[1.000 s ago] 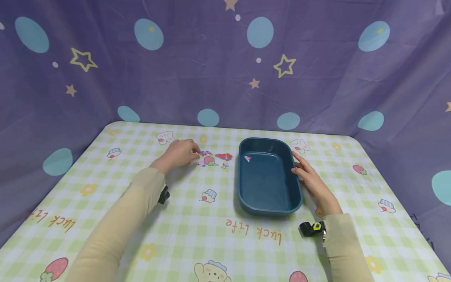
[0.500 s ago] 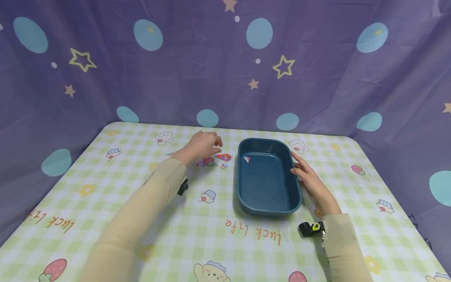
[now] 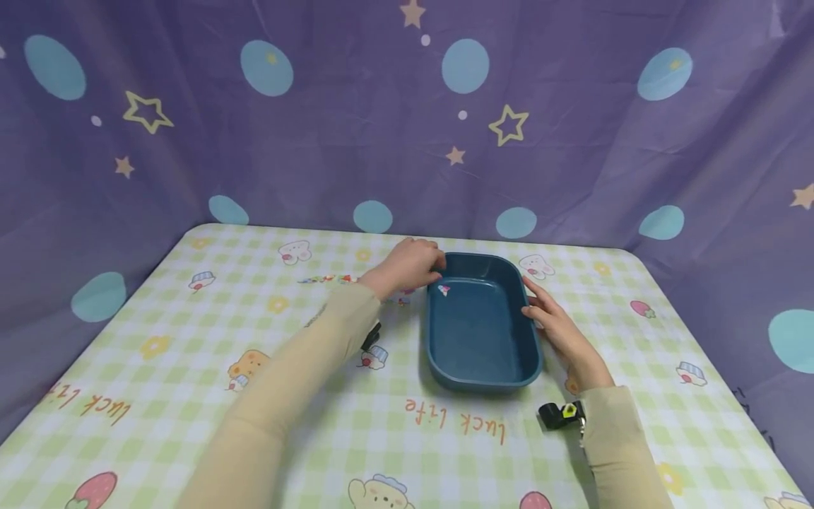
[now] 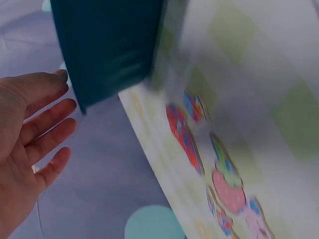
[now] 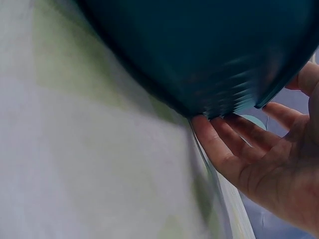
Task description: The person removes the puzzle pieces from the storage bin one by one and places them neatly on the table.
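My left hand is over the left rim of a dark teal plastic bin. In the left wrist view the thumb of my left hand lies close to the index finger, and the other fingers are loosely bent; whether a small piece is between the tips is hidden. My right hand holds the bin's right side, thumb at the rim and fingers against the outer wall. One small colourful flat piece lies inside the bin. Beside it on the cloth lie several more, among them a red piece.
A green-and-white checked cloth with cartoon prints covers the table. Behind it hangs a purple curtain with stars and blue ovals. Some flat pieces lie left of the left hand; the left sleeve covers part of the cloth.
My left hand has moved right, from the flat pieces to the bin's left rim, uncovering pieces on the left. The right hand and the bin have stayed in place.
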Tool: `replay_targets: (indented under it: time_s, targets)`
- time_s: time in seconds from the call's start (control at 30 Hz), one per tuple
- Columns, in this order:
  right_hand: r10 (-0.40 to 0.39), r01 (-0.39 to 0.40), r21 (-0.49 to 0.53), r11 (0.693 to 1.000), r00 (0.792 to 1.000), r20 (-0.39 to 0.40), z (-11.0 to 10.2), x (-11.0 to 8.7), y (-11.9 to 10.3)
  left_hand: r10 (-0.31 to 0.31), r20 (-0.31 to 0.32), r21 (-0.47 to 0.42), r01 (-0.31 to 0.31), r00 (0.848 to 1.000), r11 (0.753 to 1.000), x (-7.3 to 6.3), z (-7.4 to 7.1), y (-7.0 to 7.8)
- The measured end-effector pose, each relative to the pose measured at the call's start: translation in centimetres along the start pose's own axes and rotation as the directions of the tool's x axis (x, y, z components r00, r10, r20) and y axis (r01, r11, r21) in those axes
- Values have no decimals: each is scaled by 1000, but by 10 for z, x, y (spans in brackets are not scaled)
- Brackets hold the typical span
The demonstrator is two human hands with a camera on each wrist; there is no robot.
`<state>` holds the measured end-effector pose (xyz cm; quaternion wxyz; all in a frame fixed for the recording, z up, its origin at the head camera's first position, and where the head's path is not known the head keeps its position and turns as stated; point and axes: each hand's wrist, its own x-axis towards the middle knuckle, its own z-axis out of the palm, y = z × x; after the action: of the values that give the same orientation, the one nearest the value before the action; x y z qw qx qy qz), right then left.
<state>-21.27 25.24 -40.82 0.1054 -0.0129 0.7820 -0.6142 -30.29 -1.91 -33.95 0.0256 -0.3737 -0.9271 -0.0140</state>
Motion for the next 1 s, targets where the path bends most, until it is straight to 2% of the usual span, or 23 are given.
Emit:
replay_targets:
  time_s: [0.23, 0.53, 0.67, 0.83, 0.9, 1.0]
  targets:
    - [14, -14, 5, 1000, 1000, -6, 2, 0, 2, 45, 50, 38, -46, 998, 998, 16, 14, 13]
    - [8, -9, -25, 1000, 1000, -4, -1, 0, 4, 11, 146, 212, -42, 989, 976, 29, 25, 26]
    - [7, -7, -22, 1000, 1000, -3, -2, 0, 2, -30, 173, 195, -5, 984, 981, 34, 26, 29]
    - [0, 0, -10, 1000, 1000, 5, -1, 0, 2, -84, 243, 129, 53, 966, 990, 39, 33, 30]
    - [1, -1, -4, 1000, 1000, 5, 0, 0, 2, -93, 249, 121, 65, 964, 991, 40, 35, 31]
    - [0, 0, 7, 1000, 1000, -5, -1, 0, 1, -96, 230, 132, 67, 968, 989, 43, 36, 32]
